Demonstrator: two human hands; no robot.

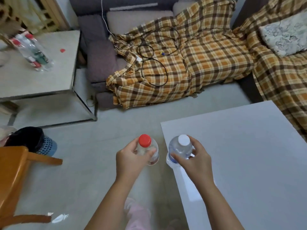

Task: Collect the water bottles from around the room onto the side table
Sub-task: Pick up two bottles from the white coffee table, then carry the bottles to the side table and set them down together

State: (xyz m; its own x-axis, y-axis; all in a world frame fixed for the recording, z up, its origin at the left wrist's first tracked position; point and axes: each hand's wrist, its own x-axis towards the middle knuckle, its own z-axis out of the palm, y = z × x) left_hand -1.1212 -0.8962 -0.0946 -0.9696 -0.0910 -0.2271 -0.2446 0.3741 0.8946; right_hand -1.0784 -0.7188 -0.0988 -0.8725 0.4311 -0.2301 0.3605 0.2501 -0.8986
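Observation:
My left hand (pixel 128 159) grips a clear bottle with a red cap (pixel 145 140) by its shoulder, upright over the floor. My right hand (pixel 195 161) grips a clear bottle with a white cap (pixel 183 140) and a blue label, upright above the near left corner of the white table (pixel 249 155). At the far left stands the grey side table (pixel 41 77). On it stand a few clear red-capped bottles (pixel 33 50), close together near its back left.
A grey sofa with an orange plaid blanket (pixel 182 63) and black cables (pixel 154 63) fills the back. A blue bin with a black bag (pixel 31 141) and a wooden chair (pixel 15 171) stand at the left. Open floor lies between me and the side table.

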